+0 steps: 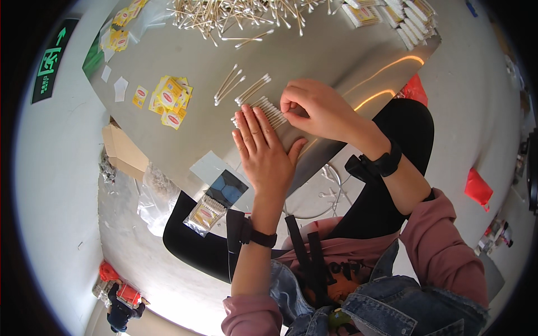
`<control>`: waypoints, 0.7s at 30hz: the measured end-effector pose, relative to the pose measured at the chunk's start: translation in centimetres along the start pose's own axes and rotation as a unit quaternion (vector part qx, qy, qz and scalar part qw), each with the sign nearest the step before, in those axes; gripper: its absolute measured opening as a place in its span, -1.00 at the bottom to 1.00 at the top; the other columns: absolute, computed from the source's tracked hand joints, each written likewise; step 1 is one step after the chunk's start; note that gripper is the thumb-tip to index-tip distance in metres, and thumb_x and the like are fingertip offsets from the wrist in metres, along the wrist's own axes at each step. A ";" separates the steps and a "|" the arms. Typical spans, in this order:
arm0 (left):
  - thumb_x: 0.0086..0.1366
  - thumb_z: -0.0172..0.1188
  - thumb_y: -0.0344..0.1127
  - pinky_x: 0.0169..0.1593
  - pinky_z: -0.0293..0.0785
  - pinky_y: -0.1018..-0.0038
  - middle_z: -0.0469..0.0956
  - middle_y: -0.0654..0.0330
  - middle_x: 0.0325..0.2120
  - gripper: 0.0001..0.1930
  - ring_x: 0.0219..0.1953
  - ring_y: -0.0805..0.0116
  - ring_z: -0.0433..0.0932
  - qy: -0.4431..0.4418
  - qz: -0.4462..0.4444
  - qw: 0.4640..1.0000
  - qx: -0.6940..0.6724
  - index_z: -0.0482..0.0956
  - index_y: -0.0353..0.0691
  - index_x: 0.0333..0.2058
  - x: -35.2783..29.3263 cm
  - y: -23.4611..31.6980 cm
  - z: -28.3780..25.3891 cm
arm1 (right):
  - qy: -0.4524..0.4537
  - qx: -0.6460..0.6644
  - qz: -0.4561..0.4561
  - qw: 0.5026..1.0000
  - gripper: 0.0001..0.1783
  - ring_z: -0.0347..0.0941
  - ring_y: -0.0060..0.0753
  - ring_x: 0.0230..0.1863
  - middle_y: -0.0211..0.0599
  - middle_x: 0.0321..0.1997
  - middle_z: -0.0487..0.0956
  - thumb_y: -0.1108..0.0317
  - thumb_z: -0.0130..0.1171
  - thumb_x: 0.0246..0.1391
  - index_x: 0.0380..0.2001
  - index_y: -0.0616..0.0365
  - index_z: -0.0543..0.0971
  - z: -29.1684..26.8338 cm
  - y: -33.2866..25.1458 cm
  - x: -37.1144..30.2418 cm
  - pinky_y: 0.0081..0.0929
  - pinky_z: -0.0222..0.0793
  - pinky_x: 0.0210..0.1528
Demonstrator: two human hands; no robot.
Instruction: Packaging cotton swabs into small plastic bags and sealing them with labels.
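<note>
Already, a swab row (273, 113) is lying aligned under the flat, outstretched left hand (264, 154); the right hand (319, 109) is sitting half-curled beside it, hold unclear; loose swabs (224, 17) are lying unsorted beyond both.

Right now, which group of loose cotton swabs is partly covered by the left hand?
The neat flat row of swabs: the left hand lies over part of it. The tangled heap, the small splayed group and the small bundle lie uncovered.

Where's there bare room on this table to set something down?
Bare table lies between the right hand and stacked packs, and between the yellow cards and swab heap. It's crowded where the left hand meets the swab row.
</note>
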State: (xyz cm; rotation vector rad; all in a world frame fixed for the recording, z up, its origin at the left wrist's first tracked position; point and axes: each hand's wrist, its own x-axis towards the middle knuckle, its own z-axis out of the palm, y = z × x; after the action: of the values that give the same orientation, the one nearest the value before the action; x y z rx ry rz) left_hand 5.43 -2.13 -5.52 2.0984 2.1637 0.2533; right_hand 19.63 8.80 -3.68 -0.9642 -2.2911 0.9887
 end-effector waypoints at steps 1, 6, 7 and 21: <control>0.23 -0.01 0.40 0.44 -0.15 0.05 -0.03 -0.22 0.39 0.07 0.46 -0.12 -0.09 0.001 0.002 1.000 -0.003 0.00 -0.49 0.35 0.0 0.0 0.0 | 0.005 -0.003 0.003 1.000 -0.85 0.44 -0.28 -0.37 -0.35 -0.43 0.47 0.55 0.23 -0.04 -0.41 0.15 0.45 0.0 0.1 0.0 -0.39 0.36 -0.34; 0.24 0.05 0.35 0.43 -0.16 -0.01 -0.02 -0.22 0.39 0.06 0.45 -0.11 -0.09 0.020 -0.006 0.999 -0.050 -0.06 -0.47 0.37 -0.3 0.0 -0.4 | 0.091 0.112 0.053 0.988 -0.88 0.48 -0.45 -0.30 -0.37 -0.34 0.53 0.54 0.16 0.12 -0.26 0.16 0.48 0.5 0.6 0.0 -0.49 0.40 -0.26; 0.25 0.07 0.32 0.42 -0.17 -0.05 -0.01 -0.21 0.39 0.05 0.45 -0.11 -0.08 0.035 -0.015 0.995 -0.091 -0.09 -0.46 0.38 -0.3 -0.1 -0.5 | 0.103 0.109 0.079 0.986 -0.88 0.48 -0.50 -0.28 -0.38 -0.30 0.55 0.54 0.13 0.16 -0.22 0.17 0.49 0.2 0.8 0.1 -0.51 0.40 -0.22; 0.42 -0.14 0.22 0.46 -0.29 0.06 0.00 -0.13 0.40 -0.14 0.47 0.05 -0.09 0.145 -0.139 0.840 -0.503 -0.19 -0.30 0.42 -1.1 -0.4 -1.9 | 0.184 0.414 0.075 0.888 -0.59 0.39 -0.25 0.24 -0.09 0.20 0.41 0.15 -0.23 0.45 0.07 0.27 0.39 4.3 -0.4 0.0 -0.28 0.26 0.32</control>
State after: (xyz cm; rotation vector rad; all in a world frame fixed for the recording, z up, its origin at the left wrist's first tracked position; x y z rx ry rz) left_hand 4.72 -3.33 -3.81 1.1684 1.7549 1.3823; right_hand 16.73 6.71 -6.06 -0.8412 -1.2772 1.5074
